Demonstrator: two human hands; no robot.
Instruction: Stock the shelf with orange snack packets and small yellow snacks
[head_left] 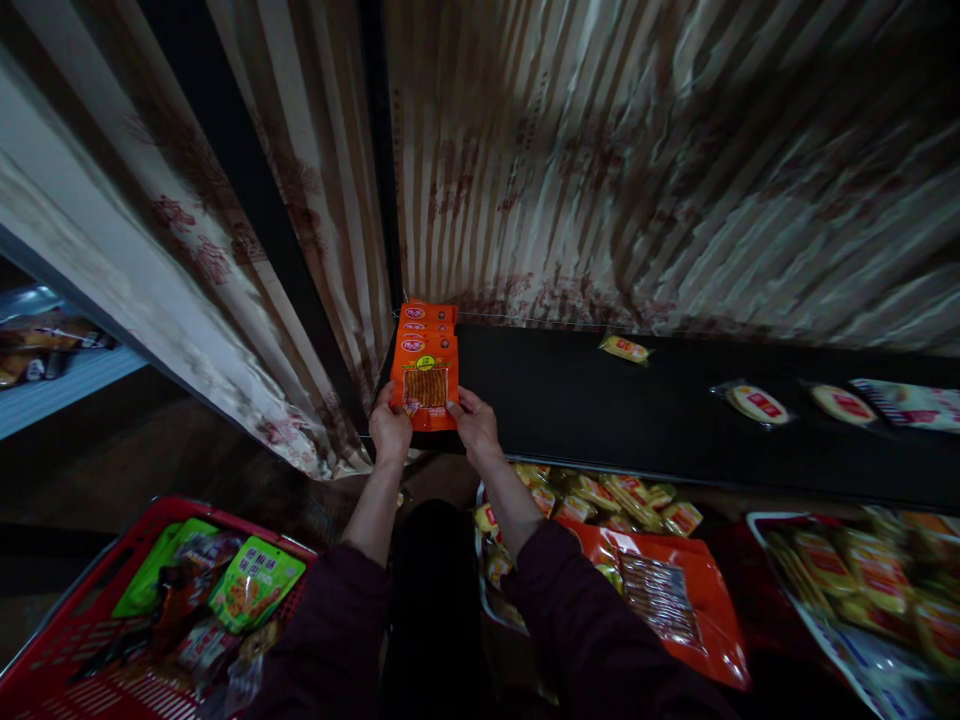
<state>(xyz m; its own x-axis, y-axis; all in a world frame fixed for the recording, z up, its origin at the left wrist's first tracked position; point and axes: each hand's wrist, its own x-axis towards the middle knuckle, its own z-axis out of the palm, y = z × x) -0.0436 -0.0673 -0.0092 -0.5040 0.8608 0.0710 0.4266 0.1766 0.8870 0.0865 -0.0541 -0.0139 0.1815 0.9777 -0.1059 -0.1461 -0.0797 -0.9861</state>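
Both my hands grip an orange snack packet [425,378] with a clear window showing brown strips inside. My left hand [391,428] pinches its lower left corner, thumb on the front. On the lower right corner, my right hand [477,425] does likewise; the fingers behind the packet are hidden. Matching orange packets [429,313] stand behind it in a row at the left end of the black shelf [540,400], close to the dark post. The held packet overlaps them, and I cannot tell whether it touches the shelf.
Small wrapped snacks [627,348] lie along the shelf to the right. Below sit a red basket [157,510] with green pouches, a large orange bag [720,590] over yellow packets, and another white-rimmed container [787,600]. A patterned curtain [600,200] hangs behind.
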